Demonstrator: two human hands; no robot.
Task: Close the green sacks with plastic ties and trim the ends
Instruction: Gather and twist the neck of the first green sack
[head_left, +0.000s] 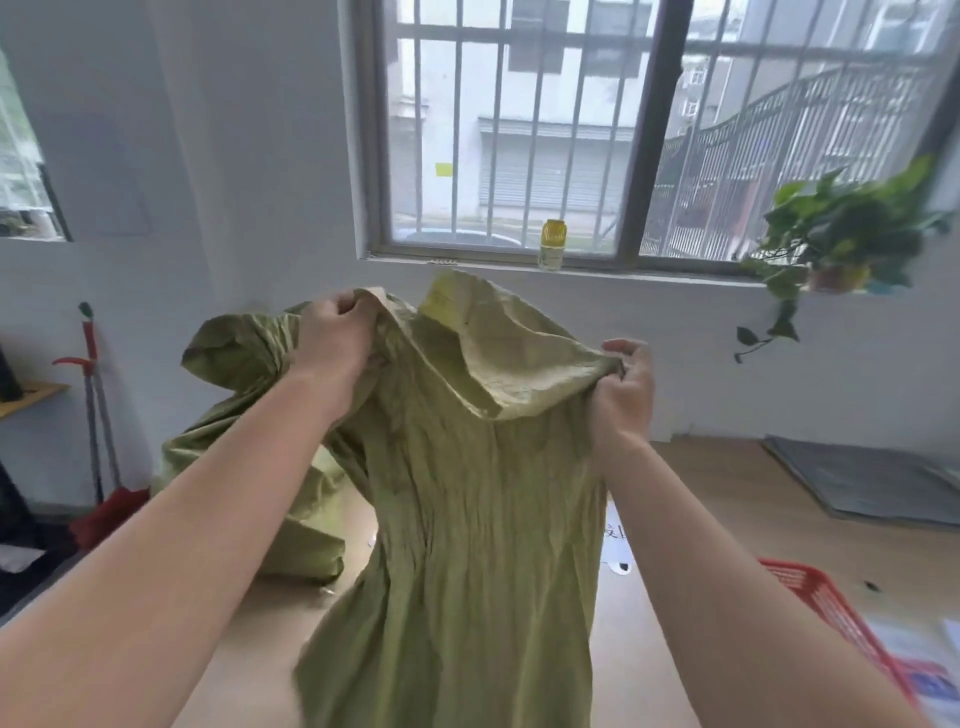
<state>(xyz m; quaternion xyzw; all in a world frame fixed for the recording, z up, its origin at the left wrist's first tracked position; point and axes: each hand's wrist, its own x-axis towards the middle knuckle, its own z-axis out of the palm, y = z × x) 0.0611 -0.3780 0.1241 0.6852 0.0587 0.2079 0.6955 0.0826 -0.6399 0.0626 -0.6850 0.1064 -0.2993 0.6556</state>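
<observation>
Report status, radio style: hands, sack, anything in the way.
Left hand grips rim of green sack; right hand pinches opposite rim. Sack held up, mouth untied, no tie seen. Second sack behind, left.

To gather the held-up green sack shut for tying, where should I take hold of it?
Take the sack just below its open mouth, wrapping a hand round it from the side. There the cloth falls in long pleats and narrows, so it should bunch easily. The left hand and right hand pinch the rim at two far-apart spots, so the mouth is spread.
</observation>
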